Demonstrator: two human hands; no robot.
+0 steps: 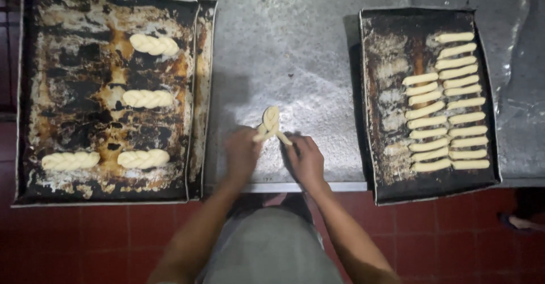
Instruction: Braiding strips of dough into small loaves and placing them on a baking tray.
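- Looking straight down on a floured metal table, with both bare hands at work near its front edge.
- The left hand sits just left of centre, fingers curled in and pinching the lower left tail of a dough twist.
- The right hand is right beside it, fingers bent round the lower right tail of the same piece; that strand pokes out pale between the fingertips.
- The dough twist lies on the table between and just above the two hands: a looped top, strands crossing below it, and the two loose ends running down into the fingers.
- Off to the left, a big dark, scorched baking tray overhangs the table's front edge, with a second tray showing under its right side.
- Four finished braids rest on it: one near the top, one in the middle, and two side by side along the bottom, none touching another.
- Off to the right, a smaller dark tray, also jutting over the front edge.
- Its right half is packed with plain dough sticks in two close columns, lying crosswise; the left half is bare, stained metal.
- Below the table, red floor tiles, plus the person's grey clothing between the forearms.
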